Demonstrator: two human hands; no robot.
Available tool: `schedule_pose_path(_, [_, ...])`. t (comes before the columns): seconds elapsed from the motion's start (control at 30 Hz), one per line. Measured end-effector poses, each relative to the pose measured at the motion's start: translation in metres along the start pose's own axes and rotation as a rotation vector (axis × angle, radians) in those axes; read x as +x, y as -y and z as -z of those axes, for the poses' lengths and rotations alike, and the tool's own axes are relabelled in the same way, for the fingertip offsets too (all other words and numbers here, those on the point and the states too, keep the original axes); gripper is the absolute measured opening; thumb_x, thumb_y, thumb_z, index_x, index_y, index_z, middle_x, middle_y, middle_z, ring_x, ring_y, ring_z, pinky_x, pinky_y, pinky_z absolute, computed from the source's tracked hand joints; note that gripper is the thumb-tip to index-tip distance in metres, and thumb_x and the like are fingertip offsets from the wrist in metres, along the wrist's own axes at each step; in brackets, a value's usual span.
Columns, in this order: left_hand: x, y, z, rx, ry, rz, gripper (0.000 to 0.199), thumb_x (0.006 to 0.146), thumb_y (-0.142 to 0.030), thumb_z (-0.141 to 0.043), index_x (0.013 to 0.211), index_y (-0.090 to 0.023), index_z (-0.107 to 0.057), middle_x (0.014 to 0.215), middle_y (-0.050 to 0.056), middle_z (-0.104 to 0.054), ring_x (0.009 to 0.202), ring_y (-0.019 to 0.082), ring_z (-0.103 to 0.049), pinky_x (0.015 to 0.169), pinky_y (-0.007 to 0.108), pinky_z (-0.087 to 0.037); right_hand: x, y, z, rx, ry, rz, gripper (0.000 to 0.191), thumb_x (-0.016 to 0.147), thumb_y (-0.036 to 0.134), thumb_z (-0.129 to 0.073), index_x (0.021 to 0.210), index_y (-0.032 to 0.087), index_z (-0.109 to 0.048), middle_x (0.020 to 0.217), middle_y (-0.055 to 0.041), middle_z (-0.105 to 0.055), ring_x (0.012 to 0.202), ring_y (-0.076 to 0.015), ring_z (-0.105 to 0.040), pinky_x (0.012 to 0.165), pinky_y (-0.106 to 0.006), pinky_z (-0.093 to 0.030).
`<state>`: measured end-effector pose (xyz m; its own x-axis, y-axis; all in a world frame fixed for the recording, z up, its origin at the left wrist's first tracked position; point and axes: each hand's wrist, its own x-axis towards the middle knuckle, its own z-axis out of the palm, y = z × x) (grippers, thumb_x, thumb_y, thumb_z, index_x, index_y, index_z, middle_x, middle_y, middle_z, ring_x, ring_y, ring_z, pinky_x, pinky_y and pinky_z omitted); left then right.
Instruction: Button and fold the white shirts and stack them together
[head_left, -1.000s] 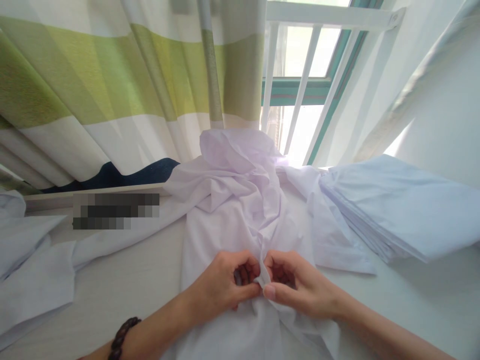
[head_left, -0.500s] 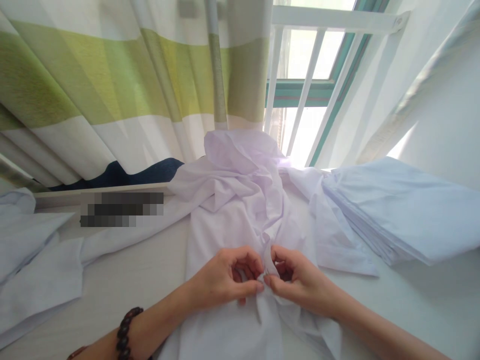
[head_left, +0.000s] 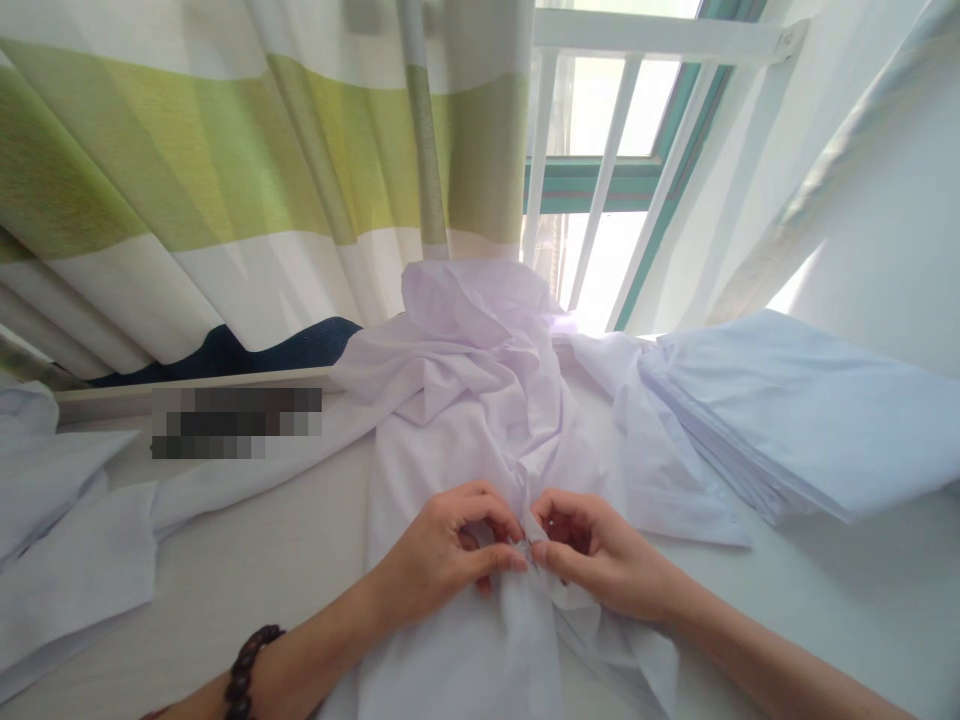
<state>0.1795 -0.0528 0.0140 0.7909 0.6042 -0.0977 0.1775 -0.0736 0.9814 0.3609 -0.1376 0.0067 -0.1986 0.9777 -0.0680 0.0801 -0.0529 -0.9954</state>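
Note:
A white long-sleeved shirt point(head_left: 442, 450) lies spread in front of me, its collar end bunched near the curtain and one sleeve stretched to the left. My left hand point(head_left: 469, 540) pinches the shirt's front edge between thumb and fingers. Close beside it, my right hand point(head_left: 585, 545) grips the facing edge of the front strip, fingertips almost touching those of the left. A small pale spot, perhaps a button, shows between the fingertips; it is too small to be sure. Dark beads point(head_left: 251, 665) circle my left wrist.
A stack of folded white cloth point(head_left: 810, 410) stands at the right. More white garments point(head_left: 67, 570) lie at the left, and a blurred dark patch point(head_left: 240, 422) is near the table's back edge. Behind hang a green-and-white curtain point(head_left: 247, 150) and a white window railing point(head_left: 660, 38).
Both hands stay at the same spot on the shirt's front, with small shifts of the fingers. The whole view has moved slightly.

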Motion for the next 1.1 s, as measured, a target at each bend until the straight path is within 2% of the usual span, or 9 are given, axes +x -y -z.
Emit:
schedule_pose_path(0.1, [-0.0001, 0.0016, 0.0007, -0.007, -0.009, -0.053, 0.018, 0.069, -0.026, -0.078, 0.074, -0.012, -0.068, 0.095, 0.0, -0.055, 0.049, 0.003, -0.054, 0.046, 0.016, -0.05, 0.0011, -0.0003, -0.0006, 0.033, -0.008, -0.001, 0.019, 0.082, 0.03, -0.062, 0.077, 0.018, -0.047, 0.06, 0.0083, -0.035, 0.052, -0.006, -0.029, 0.045, -0.019, -0.021])
schedule_pose_path(0.17, [-0.0005, 0.0028, 0.0009, -0.032, -0.003, -0.077, 0.015, 0.07, -0.025, -0.077, 0.074, -0.013, -0.069, 0.096, 0.001, -0.056, 0.054, 0.004, -0.056, 0.046, 0.016, -0.05, 0.0016, -0.001, -0.0009, 0.056, -0.002, -0.004, 0.02, 0.081, 0.03, -0.064, 0.077, 0.018, -0.048, 0.06, 0.0081, -0.037, 0.052, -0.0058, -0.03, 0.045, -0.019, -0.021])
schedule_pose_path(0.27, [-0.001, 0.0049, 0.0007, -0.065, -0.002, -0.085, 0.013, 0.072, -0.024, -0.076, 0.075, -0.014, -0.068, 0.088, 0.001, -0.061, 0.059, 0.008, -0.058, 0.045, 0.016, -0.05, 0.0017, -0.0027, -0.0002, 0.062, 0.013, -0.017, 0.022, 0.079, 0.03, -0.068, 0.077, 0.017, -0.051, 0.06, 0.0077, -0.04, 0.053, -0.0056, -0.031, 0.046, -0.019, -0.023])
schedule_pose_path(0.4, [-0.0007, 0.0067, 0.0013, 0.005, -0.02, -0.004, 0.017, 0.071, -0.026, -0.077, 0.077, -0.013, -0.067, 0.072, -0.002, -0.063, 0.047, 0.006, -0.053, 0.044, 0.016, -0.045, 0.0009, -0.005, 0.0014, 0.042, 0.033, -0.026, 0.022, 0.079, 0.031, -0.069, 0.08, 0.015, -0.055, 0.062, 0.0061, -0.044, 0.055, -0.0061, -0.034, 0.048, -0.019, -0.025])
schedule_pose_path(0.53, [-0.0002, 0.0042, 0.0014, 0.083, -0.027, 0.01, 0.019, 0.072, -0.028, -0.077, 0.076, -0.013, -0.066, 0.062, -0.005, -0.059, 0.042, 0.004, -0.048, 0.042, 0.015, -0.039, 0.0005, -0.0049, 0.0013, 0.051, 0.034, -0.008, 0.019, 0.082, 0.031, -0.065, 0.082, 0.016, -0.054, 0.065, 0.0052, -0.047, 0.056, -0.0066, -0.037, 0.05, -0.019, -0.027])
schedule_pose_path(0.7, [-0.0014, 0.0, -0.0017, 0.166, -0.038, -0.027, 0.017, 0.075, -0.029, -0.074, 0.077, -0.014, -0.065, 0.062, -0.006, -0.057, 0.042, 0.004, -0.044, 0.043, 0.016, -0.036, 0.0017, -0.002, 0.0015, 0.118, 0.011, -0.017, 0.018, 0.082, 0.031, -0.064, 0.084, 0.018, -0.052, 0.068, 0.0047, -0.05, 0.057, -0.0072, -0.043, 0.051, -0.019, -0.033])
schedule_pose_path(0.9, [-0.0038, -0.0004, -0.0027, 0.267, -0.071, -0.074, 0.017, 0.075, -0.029, -0.074, 0.075, -0.014, -0.066, 0.064, -0.004, -0.06, 0.055, 0.007, -0.047, 0.052, 0.017, -0.038, 0.0026, 0.0008, 0.0029, 0.107, 0.015, -0.033, 0.014, 0.081, 0.028, -0.061, 0.083, 0.017, -0.054, 0.065, 0.005, -0.051, 0.055, -0.0073, -0.045, 0.051, -0.018, -0.035])
schedule_pose_path(1.1, [-0.004, -0.0007, -0.0023, 0.288, -0.073, -0.067, 0.016, 0.076, -0.03, -0.072, 0.075, -0.014, -0.069, 0.062, -0.004, -0.061, 0.054, 0.008, -0.047, 0.053, 0.018, -0.038, 0.0033, 0.0008, 0.0055, 0.096, 0.002, -0.039, 0.008, 0.078, 0.022, -0.06, 0.081, 0.016, -0.056, 0.066, 0.0046, -0.054, 0.056, -0.0071, -0.049, 0.053, -0.018, -0.037])
